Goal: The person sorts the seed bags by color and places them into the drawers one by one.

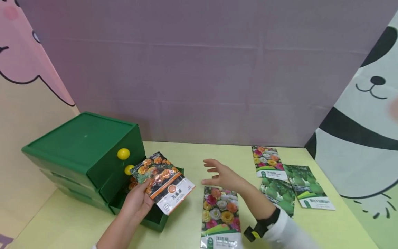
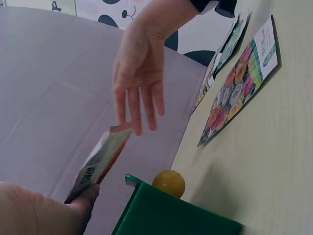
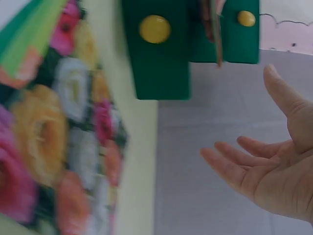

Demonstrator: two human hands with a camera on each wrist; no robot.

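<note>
My left hand (image 1: 137, 203) grips a seed packet (image 1: 164, 183) by its left edge, thumb on the front. Orange flowers on black fill the packet's upper part, with an orange stripe and a white lower panel. It is tilted over the pulled-out bottom drawer (image 1: 158, 223) of a green drawer box (image 1: 84, 141). To the right, my right hand (image 1: 225, 176) hovers with fingers spread and nothing in them. In the left wrist view its fingertips are near the packet's upper end. Below this hand lies a packet with multicoloured flowers (image 1: 221, 212).
At the right of the pale table (image 1: 186, 155) lie another multicoloured flower packet (image 1: 268, 160) and two green packets (image 1: 309, 185), one partly behind my right arm. Yellow knobs (image 1: 123, 154) stick out of the drawer fronts. A grey-purple wall (image 1: 202, 86) stands behind.
</note>
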